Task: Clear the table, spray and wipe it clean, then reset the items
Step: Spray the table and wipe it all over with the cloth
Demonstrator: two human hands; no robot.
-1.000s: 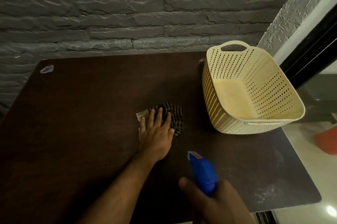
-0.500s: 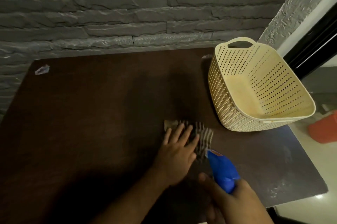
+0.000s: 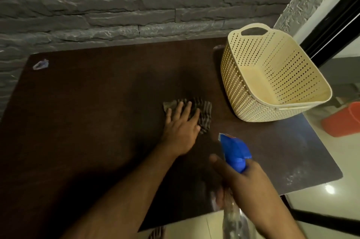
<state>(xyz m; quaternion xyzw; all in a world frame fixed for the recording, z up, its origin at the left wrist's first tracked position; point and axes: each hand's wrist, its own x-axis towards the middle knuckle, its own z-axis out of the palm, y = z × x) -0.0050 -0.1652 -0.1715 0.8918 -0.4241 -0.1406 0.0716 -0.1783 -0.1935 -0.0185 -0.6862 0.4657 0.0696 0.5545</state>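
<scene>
Pressing flat w/ left hand [image 3: 180,131], fingers spread straight, on striped cloth [image 3: 202,114] near table [image 3: 87,122] centre. Gripping spray bottle [image 3: 234,153] in right hand [image 3: 247,182], fingers curled round neck, over front edge, nozzle aimed twd cloth. Sitting at back right corner: cream basket [image 3: 272,75]. Back left corner: small wrapper scrap [image 3: 40,64].

Dim, slightly blurred view; floor glare at right, wide-angle edges bend.
</scene>
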